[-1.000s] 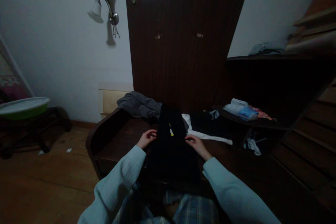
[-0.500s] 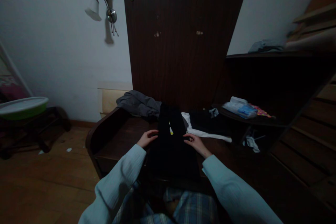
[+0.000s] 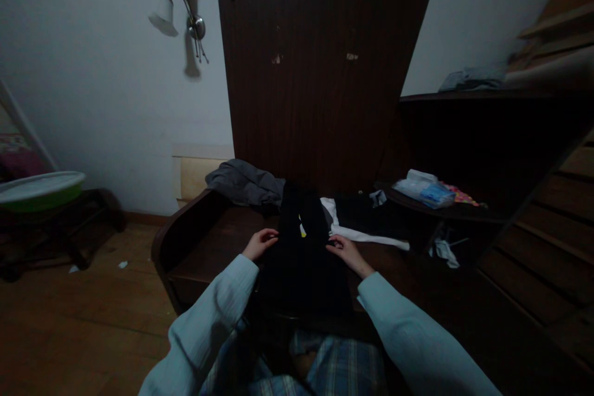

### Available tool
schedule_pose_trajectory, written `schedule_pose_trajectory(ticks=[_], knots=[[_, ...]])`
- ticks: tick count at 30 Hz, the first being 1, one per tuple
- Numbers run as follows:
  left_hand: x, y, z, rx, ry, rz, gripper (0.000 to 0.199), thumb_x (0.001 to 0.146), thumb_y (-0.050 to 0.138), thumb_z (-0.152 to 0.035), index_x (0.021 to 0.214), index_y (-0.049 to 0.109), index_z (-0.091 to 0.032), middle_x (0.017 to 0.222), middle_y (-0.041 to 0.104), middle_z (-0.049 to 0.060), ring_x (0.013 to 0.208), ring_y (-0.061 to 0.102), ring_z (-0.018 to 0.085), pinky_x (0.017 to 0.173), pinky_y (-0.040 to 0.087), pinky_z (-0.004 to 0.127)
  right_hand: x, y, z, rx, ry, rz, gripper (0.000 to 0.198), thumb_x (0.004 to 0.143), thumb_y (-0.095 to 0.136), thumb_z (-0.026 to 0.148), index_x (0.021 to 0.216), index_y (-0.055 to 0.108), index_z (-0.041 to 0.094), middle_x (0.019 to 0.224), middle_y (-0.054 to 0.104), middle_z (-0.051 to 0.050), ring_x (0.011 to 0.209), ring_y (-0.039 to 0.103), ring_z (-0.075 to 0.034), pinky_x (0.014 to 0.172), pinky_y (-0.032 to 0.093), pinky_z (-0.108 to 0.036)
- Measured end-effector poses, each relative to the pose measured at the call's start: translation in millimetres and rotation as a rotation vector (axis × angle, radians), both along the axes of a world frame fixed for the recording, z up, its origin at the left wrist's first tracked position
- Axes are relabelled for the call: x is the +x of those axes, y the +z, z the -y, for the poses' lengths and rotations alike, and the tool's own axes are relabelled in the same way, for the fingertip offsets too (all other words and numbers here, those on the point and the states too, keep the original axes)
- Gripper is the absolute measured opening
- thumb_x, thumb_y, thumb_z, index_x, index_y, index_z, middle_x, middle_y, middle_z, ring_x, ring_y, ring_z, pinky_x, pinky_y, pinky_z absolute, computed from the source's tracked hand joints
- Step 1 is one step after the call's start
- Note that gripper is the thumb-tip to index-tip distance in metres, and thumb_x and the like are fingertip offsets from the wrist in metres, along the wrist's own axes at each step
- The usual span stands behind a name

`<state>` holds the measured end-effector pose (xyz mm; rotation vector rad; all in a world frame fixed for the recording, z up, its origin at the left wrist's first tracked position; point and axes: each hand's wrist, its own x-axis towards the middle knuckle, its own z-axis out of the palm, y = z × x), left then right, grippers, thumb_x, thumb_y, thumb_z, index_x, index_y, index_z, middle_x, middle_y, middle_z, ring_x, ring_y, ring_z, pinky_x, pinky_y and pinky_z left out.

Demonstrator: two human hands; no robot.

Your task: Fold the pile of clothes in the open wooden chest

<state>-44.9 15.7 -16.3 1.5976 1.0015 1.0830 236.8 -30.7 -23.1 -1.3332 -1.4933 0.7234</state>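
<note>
A black garment with a small white and yellow mark lies lengthwise on the dark wooden cabinet top; its exact kind is hard to make out in the dim light. My left hand pinches its left edge, fingers closed together. On the opposite edge my right hand is closed too, thumb and fingers on the cloth. A grey crumpled garment lies behind on the left. Right of the black cloth rests a folded black and white garment.
On the right, a shelf unit holds a plastic packet and a crumpled white item. A tall dark board stands behind. Far left, a green basin sits on a stool. A lamp hangs on the wall.
My right hand has shifted very slightly to the right along the garment's edge. My left hand is almost where it was, and the black garment lies nearly the same.
</note>
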Motion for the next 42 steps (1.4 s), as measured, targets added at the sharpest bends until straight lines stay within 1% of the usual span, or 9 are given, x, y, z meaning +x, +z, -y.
schedule_pose_trajectory(ticks=[4, 9, 14, 18, 23, 25, 32, 38, 42], knots=[[1.0, 1.4, 0.0, 0.037, -0.07, 0.022, 0.045, 0.058, 0.068, -0.027, 0.099, 0.058, -0.013, 0.098, 0.061, 0.008, 0.094, 0.055, 0.019, 0.086, 0.041, 0.034, -2.0, 0.5, -1.8, -0.013, -0.03, 0.021, 0.023, 0.053, 0.058, 0.037, 0.066, 0.051, 0.019, 0.047, 0.036, 0.008, 0.044, 0.036, -0.009, 0.046, 0.032, -0.023], [-2.1, 0.8, 17.1, 0.087, 0.095, 0.041, 0.059, 0.058, 0.068, -0.026, 0.113, 0.049, -0.016, 0.12, 0.049, 0.012, 0.095, 0.055, 0.019, 0.085, 0.043, 0.034, -0.8, 5.3, 12.5, 0.105, -0.199, 0.008, 0.027, 0.053, 0.057, 0.037, 0.071, 0.047, 0.02, 0.062, 0.047, 0.004, 0.049, 0.044, -0.01, 0.052, 0.04, -0.026], [-23.5, 1.8, 73.5, -0.051, 0.013, 0.084, 0.066, 0.066, 0.062, -0.031, 0.125, 0.034, -0.024, 0.126, 0.042, 0.012, 0.071, 0.058, 0.01, 0.071, 0.048, 0.029, 12.9, 1.5, 63.5, 0.087, -0.301, 0.024, 0.033, 0.057, 0.056, 0.043, 0.078, 0.047, 0.02, 0.062, 0.049, 0.003, 0.048, 0.047, -0.012, 0.052, 0.042, -0.027], [-36.0, 2.8, 121.8, -0.019, -0.027, 0.025, 0.067, 0.068, 0.06, -0.033, 0.127, 0.03, -0.024, 0.129, 0.038, 0.013, 0.075, 0.056, 0.011, 0.07, 0.048, 0.027, 15.0, -3.1, 115.8, -0.014, -0.147, 0.066, 0.031, 0.066, 0.053, 0.046, 0.084, 0.049, 0.021, 0.058, 0.052, 0.003, 0.052, 0.051, -0.012, 0.052, 0.042, -0.025], [-34.9, -11.5, 156.5, 0.078, 0.178, -0.147, 0.066, 0.067, 0.061, -0.033, 0.126, 0.033, -0.024, 0.103, 0.057, 0.006, 0.08, 0.057, 0.015, 0.075, 0.047, 0.03, -0.2, -10.8, 154.4, 0.013, -0.185, 0.099, 0.031, 0.063, 0.059, 0.041, 0.086, 0.051, 0.021, 0.068, 0.061, -0.002, 0.066, 0.057, -0.016, 0.064, 0.047, -0.028], [-32.8, -16.8, 161.4, 0.101, 0.218, -0.193, 0.065, 0.067, 0.062, -0.032, 0.126, 0.035, -0.024, 0.095, 0.061, 0.004, 0.082, 0.058, 0.017, 0.078, 0.046, 0.032, -5.9, -14.5, 158.2, 0.023, -0.215, 0.098, 0.033, 0.06, 0.062, 0.038, 0.087, 0.052, 0.022, 0.073, 0.062, -0.002, 0.071, 0.058, -0.018, 0.07, 0.047, -0.03], [-28.8, -9.8, 153.9, 0.131, 0.092, -0.217, 0.061, 0.067, 0.061, -0.03, 0.124, 0.041, -0.025, 0.124, 0.049, 0.005, 0.111, 0.046, 0.022, 0.094, 0.037, 0.033, -11.7, -11.7, 151.4, -0.014, -0.121, 0.049, 0.039, 0.06, 0.062, 0.033, 0.097, 0.054, 0.022, 0.085, 0.064, -0.004, 0.084, 0.059, -0.02, 0.08, 0.045, -0.034], [-26.6, 1.0, 146.0, 0.079, 0.097, -0.166, 0.054, 0.063, 0.063, -0.028, 0.115, 0.051, -0.024, 0.115, 0.056, 0.004, 0.106, 0.05, 0.022, 0.089, 0.041, 0.032, -9.9, 0.1, 146.8, -0.061, -0.07, 0.106, 0.035, 0.057, 0.065, 0.034, 0.09, 0.062, 0.023, 0.09, 0.063, -0.005, 0.082, 0.06, -0.021, 0.078, 0.047, -0.034], [-22.5, 11.0, 142.6, -0.005, 0.075, -0.089, 0.057, 0.061, 0.065, -0.03, 0.115, 0.05, -0.02, 0.093, 0.065, 0.003, 0.082, 0.059, 0.018, 0.078, 0.046, 0.029, -11.5, -0.9, 146.6, -0.093, 0.02, 0.044, 0.052, 0.058, 0.065, 0.035, 0.108, 0.053, 0.022, 0.098, 0.061, -0.007, 0.092, 0.057, -0.022, 0.083, 0.045, -0.035]])
